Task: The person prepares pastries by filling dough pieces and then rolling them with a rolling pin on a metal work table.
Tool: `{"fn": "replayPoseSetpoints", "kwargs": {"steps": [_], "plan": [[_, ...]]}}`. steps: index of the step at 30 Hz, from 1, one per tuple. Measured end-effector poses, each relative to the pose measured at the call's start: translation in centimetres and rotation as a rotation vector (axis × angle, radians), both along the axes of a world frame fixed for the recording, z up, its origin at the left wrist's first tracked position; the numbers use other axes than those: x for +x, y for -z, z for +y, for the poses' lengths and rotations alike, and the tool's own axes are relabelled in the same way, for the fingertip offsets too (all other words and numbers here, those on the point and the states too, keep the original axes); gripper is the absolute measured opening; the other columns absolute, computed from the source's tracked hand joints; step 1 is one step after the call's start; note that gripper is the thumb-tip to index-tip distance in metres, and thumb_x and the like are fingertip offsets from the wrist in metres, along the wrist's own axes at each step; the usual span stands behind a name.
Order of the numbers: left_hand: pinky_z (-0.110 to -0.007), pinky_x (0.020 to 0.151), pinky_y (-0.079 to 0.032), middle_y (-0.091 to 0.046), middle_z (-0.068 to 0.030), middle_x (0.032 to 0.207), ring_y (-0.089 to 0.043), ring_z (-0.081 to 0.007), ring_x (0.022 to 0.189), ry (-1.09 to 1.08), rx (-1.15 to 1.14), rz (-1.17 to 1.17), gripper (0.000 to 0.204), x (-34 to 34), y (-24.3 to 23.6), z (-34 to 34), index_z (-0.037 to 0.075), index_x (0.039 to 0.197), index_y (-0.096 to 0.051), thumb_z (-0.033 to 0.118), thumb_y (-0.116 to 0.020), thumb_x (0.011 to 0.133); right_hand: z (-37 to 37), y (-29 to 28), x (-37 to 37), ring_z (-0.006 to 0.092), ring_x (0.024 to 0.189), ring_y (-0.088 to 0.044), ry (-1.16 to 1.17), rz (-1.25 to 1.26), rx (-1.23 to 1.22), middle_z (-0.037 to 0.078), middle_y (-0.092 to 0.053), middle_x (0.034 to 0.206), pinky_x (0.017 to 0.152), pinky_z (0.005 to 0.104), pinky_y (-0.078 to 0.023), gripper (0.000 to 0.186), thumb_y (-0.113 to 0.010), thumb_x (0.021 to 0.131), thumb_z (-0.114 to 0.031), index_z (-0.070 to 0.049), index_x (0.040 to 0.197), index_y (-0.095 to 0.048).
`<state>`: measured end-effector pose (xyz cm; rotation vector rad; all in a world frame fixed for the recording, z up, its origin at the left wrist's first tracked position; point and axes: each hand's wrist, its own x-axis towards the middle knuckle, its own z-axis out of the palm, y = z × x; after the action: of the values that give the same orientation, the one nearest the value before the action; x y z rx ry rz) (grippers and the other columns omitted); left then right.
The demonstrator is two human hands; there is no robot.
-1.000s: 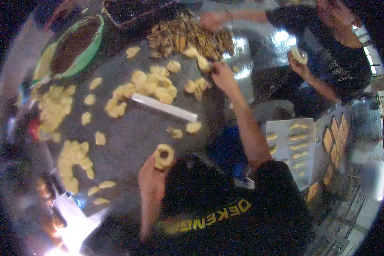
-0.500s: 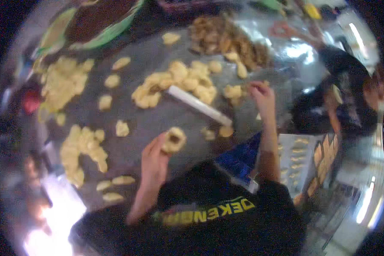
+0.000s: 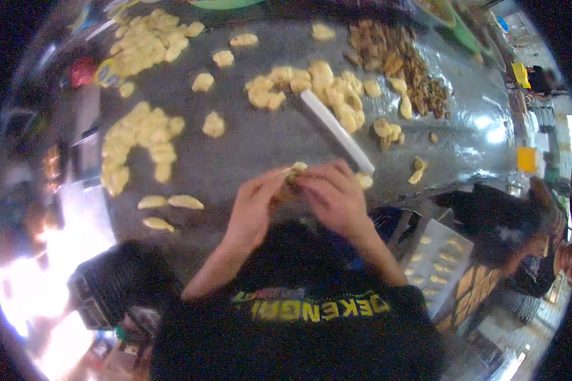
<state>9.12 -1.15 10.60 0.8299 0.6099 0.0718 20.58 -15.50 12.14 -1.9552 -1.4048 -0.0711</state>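
A dark tabletop [image 3: 235, 143] spreads beyond the fingers in the head view. Left hand [image 3: 253, 206] and right hand [image 3: 338, 200] pinch a small dough piece [image 3: 298, 166] between their fingertips, both equally near (its long axis is too hidden to tell); a white rod [image 3: 338, 131] slants just beyond the right fingers.

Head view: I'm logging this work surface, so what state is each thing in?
Left hand, fingers bent, holding
Right hand, fingers bent, gripping
Dough piece, held between both hands, mostly hidden
White rod, lying slanted on the table
Dough lumps, clustered
Brown pieces, heaped loosely
Elongated dough pieces, lying close together
Tray, bearing small pieces in rows
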Motion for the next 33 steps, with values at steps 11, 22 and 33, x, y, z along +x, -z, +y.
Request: {"fn": "replayPoseSetpoints", "kwargs": {"steps": [11, 22, 33], "plan": [[-0.027, 0.092, -0.046, -0.065, -0.0086, 0.112, -0.061, -0.0145, 0.101, 0.039, 0.069, 0.036, 0.032, -3.4, -1.9, -9.5, -0.004, 0.123, -0.059, 0.011, -0.054, 0.095, -9.8, -1.8, -3.6, 0.031, 0.089, -0.061, -0.032, 0.258, 0.189, 0.01, -0.062, 0.104, 0.076, 0.0404, -0.052, 0.037, -0.074, 0.071, -0.01, -0.009, 0.107, -0.063], [-0.026, 0.083, -0.049, -0.067, -0.0077, 0.106, -0.062, -0.0137, 0.094, -0.04, 0.082, 0.032, 0.03, -3.2, -0.7, -10.1, -0.003, 0.117, -0.063, 0.011, -0.062, 0.09, -9.3, -0.9, -5.0, 0.0279, 0.072, -0.062, -0.187, 0.079, 0.191, 0.011, -0.064, 0.086, 0.06, 0.0352, -0.053, 0.021, -0.075, 0.071, -0.005, -0.004, 0.091, -0.067], [-0.029, 0.089, -0.049, -0.066, -0.0092, 0.112, -0.062, -0.0164, 0.102, 0.133, 0.87, -0.026, 0.032, -2.1, 1.1, -2.4, -0.004, 0.12, -0.061, 0.006, -0.059, 0.09, -6.1, 1.0, 7.0, 0.0191, 0.084, -0.062, 0.653, 0.563, -0.124, 0.007, -0.066, 0.089, 0.075, 0.0313, -0.05, 0.017, -0.067, 0.083, -0.014, -0.002, 0.095, -0.069]]}}
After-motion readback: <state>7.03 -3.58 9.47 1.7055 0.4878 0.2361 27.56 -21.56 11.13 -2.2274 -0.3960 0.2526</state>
